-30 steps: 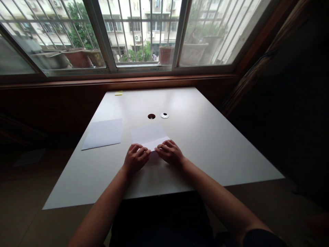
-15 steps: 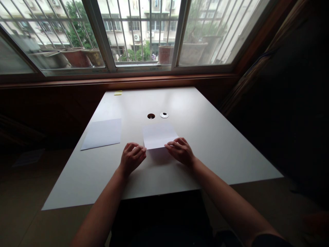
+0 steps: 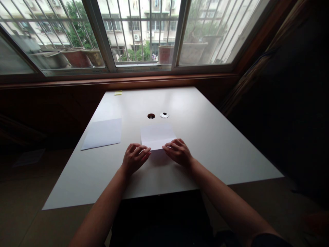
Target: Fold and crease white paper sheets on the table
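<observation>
Fingers of the left hand (image 3: 136,157) and right hand (image 3: 179,151) pinch the near edge of a thin white rectangular paper sheet (image 3: 157,132), its near strip raised and brighter, shadow beneath. They hide its near corners; its far edge fades into the smooth white tabletop (image 3: 218,151) under it. At lower right, a dark fabric sleeve (image 3: 266,240) is cut off.

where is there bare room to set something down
Widest: the table right of the right hand. Another: between the paper on the left and the near edge. Crowded: the middle, with left hand, held sheet, hole and white ring.
</observation>
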`<action>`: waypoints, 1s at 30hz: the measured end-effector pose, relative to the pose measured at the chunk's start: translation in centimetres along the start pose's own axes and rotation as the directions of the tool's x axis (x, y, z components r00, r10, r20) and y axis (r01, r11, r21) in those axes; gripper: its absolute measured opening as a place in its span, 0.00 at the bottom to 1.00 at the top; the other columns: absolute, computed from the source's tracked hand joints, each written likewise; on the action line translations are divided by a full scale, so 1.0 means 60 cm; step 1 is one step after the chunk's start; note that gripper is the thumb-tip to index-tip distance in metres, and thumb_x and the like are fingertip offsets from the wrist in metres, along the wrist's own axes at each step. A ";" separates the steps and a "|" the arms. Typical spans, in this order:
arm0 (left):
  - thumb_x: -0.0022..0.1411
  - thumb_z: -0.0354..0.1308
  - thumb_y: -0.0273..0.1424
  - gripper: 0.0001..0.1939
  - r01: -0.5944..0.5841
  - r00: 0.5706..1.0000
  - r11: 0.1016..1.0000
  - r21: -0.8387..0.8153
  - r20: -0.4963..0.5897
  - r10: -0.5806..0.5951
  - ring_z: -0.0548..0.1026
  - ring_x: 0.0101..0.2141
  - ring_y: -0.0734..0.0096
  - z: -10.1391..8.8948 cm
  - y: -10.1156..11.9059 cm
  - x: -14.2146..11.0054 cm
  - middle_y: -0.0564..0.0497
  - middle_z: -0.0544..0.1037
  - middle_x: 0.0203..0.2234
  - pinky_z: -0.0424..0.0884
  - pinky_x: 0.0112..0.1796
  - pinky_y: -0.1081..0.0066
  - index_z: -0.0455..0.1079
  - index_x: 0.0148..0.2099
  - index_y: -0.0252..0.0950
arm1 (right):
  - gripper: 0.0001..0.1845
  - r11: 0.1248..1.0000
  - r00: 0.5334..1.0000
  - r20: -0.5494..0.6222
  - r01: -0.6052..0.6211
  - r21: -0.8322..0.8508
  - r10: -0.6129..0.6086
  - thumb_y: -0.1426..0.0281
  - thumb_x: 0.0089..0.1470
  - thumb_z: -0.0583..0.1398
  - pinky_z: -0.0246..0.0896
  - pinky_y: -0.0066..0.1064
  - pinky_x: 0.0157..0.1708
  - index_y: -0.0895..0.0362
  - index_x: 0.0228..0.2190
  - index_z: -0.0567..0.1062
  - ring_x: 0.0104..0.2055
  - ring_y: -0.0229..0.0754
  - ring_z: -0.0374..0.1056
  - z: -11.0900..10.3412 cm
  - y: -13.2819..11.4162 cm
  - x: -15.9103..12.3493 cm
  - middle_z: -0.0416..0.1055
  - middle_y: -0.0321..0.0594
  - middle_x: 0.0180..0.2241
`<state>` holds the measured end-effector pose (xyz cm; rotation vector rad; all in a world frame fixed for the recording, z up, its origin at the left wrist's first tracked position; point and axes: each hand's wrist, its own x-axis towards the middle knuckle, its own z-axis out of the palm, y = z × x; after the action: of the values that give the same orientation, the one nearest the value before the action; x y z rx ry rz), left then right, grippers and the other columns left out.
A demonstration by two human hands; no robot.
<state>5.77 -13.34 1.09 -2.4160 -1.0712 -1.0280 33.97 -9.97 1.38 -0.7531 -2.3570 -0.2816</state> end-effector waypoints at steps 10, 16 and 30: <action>0.63 0.63 0.27 0.12 -0.044 0.999 0.999 -0.023 0.025 0.045 0.72 0.38 0.63 0.005 0.004 -0.002 0.50 0.78 0.36 0.70 0.41 0.61 0.74 0.48 0.43 | 0.12 0.998 1.000 -0.004 0.030 0.054 -0.029 0.71 0.60 0.62 0.58 0.40 0.43 0.50 0.46 0.76 0.41 0.44 0.65 0.020 -0.048 0.031 0.76 0.38 0.42; 0.62 0.64 0.26 0.14 -0.053 0.999 0.998 -0.022 -0.006 0.053 0.72 0.38 0.64 0.006 0.005 -0.002 0.50 0.79 0.36 0.71 0.41 0.62 0.74 0.49 0.43 | 0.08 0.996 0.998 -0.011 0.055 0.064 -0.054 0.71 0.60 0.62 0.57 0.39 0.41 0.52 0.42 0.77 0.40 0.44 0.64 0.030 -0.068 0.052 0.75 0.39 0.39; 0.64 0.61 0.26 0.14 -0.047 0.999 0.998 -0.044 0.014 0.048 0.72 0.38 0.65 -0.003 -0.009 -0.006 0.52 0.79 0.36 0.71 0.42 0.62 0.72 0.50 0.46 | 0.07 0.999 0.999 0.037 -0.009 -0.041 0.010 0.73 0.59 0.61 0.58 0.40 0.44 0.52 0.39 0.76 0.40 0.45 0.65 -0.005 0.016 -0.020 0.74 0.40 0.37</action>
<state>5.08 -13.26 0.95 -2.4753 -1.0011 -1.0292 35.46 -9.85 0.87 -0.7953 -2.3885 -0.3150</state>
